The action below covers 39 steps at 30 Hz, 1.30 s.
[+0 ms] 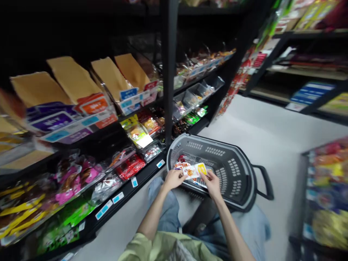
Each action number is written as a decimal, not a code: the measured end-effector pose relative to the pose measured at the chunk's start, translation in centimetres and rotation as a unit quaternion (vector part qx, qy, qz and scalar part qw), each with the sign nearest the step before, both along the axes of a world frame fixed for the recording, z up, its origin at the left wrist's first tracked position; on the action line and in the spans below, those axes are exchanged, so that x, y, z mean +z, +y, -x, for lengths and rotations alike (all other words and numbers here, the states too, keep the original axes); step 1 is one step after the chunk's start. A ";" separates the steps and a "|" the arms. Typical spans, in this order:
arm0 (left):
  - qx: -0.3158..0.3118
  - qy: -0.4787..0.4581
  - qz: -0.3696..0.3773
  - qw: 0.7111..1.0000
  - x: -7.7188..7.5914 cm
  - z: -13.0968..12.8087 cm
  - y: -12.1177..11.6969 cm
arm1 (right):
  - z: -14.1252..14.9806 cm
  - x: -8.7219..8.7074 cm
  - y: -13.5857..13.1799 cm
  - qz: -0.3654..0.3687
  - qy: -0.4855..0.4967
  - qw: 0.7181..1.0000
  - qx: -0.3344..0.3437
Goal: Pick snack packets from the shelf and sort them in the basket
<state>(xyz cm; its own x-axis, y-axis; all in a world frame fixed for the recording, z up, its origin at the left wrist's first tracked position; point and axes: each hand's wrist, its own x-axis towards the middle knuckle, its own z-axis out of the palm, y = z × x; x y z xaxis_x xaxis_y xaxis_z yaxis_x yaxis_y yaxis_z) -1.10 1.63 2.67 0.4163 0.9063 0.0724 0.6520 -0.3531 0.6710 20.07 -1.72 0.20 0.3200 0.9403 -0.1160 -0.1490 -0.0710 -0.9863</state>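
The left hand (pixel 174 179) and right hand (pixel 213 184) pinched a snack packet (pixel 194 172), fingers nearly closed; slackening near the shopping basket's (pixel 237 170) edge risked dropping it outside.

From where I'm standing I count one shopping basket (pixel 227 145), with one handle (pixel 266 180) sticking out at its end. There are two hands (pixel 213 184) and, between them, one packet (pixel 192 172); the packets inside the basket overlap too much to number. Four brown cardboard flaps (pixel 73 78) stand up clearly on the shelf, beside one black post (pixel 169 72). Along the lowest shelf edge I make out four plain price tags (pixel 118 197). The bagged snacks (pixel 81 174) are many, too blurred to count.
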 end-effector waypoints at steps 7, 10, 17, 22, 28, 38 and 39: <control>-0.009 -0.083 0.061 0.995 0.7 -0.3 -0.3 | -0.4 0.5 -0.2 -0.008 -0.001 0.999 0.035; -0.018 -0.053 0.046 0.997 0.6 -0.3 -0.9 | -0.5 0.5 -0.5 -0.016 -0.002 0.999 0.043; -0.011 -0.063 0.040 0.997 -0.4 0.0 -3.4 | -0.6 0.1 -1.9 -0.010 -0.041 0.997 0.071; 0.015 -0.063 0.044 0.997 -0.7 0.0 -4.8 | -0.7 -0.3 -2.7 -0.005 -0.077 0.995 0.057; 0.032 -0.071 0.051 0.996 -1.0 -0.4 -5.0 | -0.8 -0.2 -2.8 0.000 -0.083 0.996 0.043; 0.039 -0.072 0.069 0.994 -1.0 -0.3 -5.0 | -0.6 -0.3 -3.2 -0.018 -0.115 0.992 0.037; 0.037 -0.071 0.067 0.995 -1.0 -0.3 -5.0 | -0.6 -0.2 -3.2 -0.020 -0.107 0.993 0.037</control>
